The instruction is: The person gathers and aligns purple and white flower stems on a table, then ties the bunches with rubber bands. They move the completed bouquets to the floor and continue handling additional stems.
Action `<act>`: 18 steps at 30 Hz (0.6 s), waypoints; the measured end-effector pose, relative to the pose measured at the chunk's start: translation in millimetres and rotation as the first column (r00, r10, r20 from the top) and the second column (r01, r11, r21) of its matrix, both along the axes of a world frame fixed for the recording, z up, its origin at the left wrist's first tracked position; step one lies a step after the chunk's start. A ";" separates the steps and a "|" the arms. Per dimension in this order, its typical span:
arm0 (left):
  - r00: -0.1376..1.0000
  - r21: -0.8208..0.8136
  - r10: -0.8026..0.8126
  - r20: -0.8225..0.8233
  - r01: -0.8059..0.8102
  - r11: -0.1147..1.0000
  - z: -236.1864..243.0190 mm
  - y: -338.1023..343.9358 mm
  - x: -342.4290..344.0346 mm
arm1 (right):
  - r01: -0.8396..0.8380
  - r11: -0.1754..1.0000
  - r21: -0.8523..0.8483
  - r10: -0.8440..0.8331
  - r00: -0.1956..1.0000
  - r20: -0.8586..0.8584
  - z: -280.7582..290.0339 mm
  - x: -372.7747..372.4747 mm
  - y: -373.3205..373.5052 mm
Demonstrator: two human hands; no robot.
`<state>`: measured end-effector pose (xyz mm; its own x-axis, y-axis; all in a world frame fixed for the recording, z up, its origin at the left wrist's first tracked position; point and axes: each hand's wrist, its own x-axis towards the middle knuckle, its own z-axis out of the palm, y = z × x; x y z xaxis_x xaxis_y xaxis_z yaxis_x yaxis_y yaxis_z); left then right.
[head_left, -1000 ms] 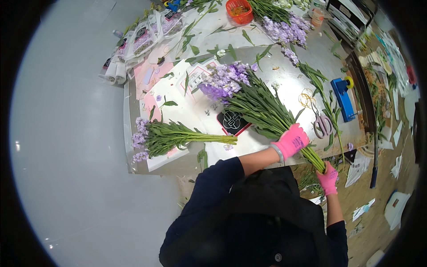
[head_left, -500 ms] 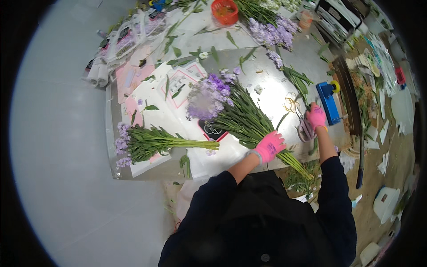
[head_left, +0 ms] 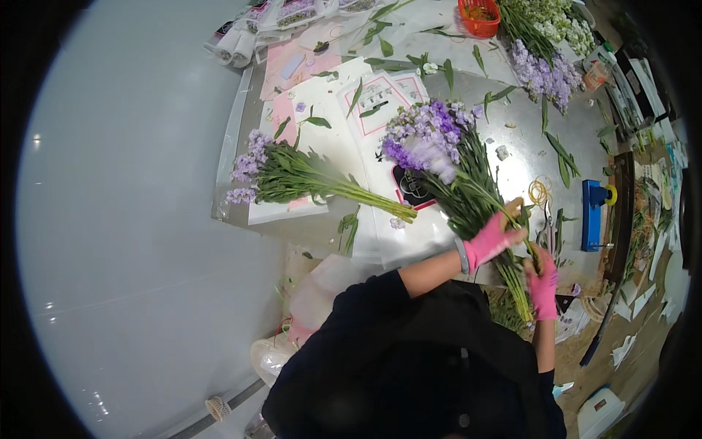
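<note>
Left hand [head_left: 496,241], pink-gloved, around purple flower bunch [head_left: 468,199]. Right hand [head_left: 542,284], pink-gloved, around a stem [head_left: 528,243]. Second bunch [head_left: 314,179], left of both hands. Scissors [head_left: 548,228], just beyond right hand. Blue tape dispenser [head_left: 591,216], farther right.

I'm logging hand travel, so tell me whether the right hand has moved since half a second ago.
Yes: the right hand has moved away from the blue tape dispenser, toward the larger bunch's stem ends.

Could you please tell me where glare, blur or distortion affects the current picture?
Head view: bright glare on the metal table; pale blossoms in the bouquet smeared, probably by motion; the left hand somewhat blurred; fisheye bending near the dark rim.
</note>
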<state>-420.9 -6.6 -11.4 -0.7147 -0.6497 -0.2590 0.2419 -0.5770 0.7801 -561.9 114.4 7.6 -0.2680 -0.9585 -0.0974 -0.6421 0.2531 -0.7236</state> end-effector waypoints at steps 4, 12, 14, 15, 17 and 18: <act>0.960 -0.016 0.184 0.210 -0.185 0.983 18.0 -27.1 24.9 | -0.006 0.997 0.076 -0.009 0.979 0.201 7.4 9.2 18.1; 0.971 0.083 0.208 0.116 -0.218 0.973 33.1 -77.7 42.0 | 0.079 0.994 0.079 -0.082 0.996 0.037 -9.6 -4.0 53.3; 0.983 0.127 0.176 0.044 -0.180 0.975 22.9 -91.4 51.5 | 0.093 0.937 0.337 -0.139 0.983 0.117 2.6 -6.9 55.1; 0.973 0.075 0.189 0.130 -0.200 0.977 25.3 -89.1 53.6 | 0.074 0.890 0.450 -0.167 0.971 0.169 7.0 -4.1 55.7; 0.824 -0.071 0.057 0.564 -0.020 0.997 -2.8 -109.2 72.2 | 0.151 0.913 0.380 -0.227 0.960 0.165 19.3 3.2 60.6; 0.573 -0.311 0.041 0.819 0.382 0.870 9.7 -107.4 73.8 | 0.189 0.920 0.343 -0.257 0.952 0.165 21.7 5.9 62.8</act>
<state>-347.1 -114.0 -1.7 -0.4698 -0.7221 -0.5078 -0.6477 -0.1090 0.7541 -556.0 177.2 29.3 -0.4127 -0.7842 -0.4635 -0.3902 0.6119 -0.6880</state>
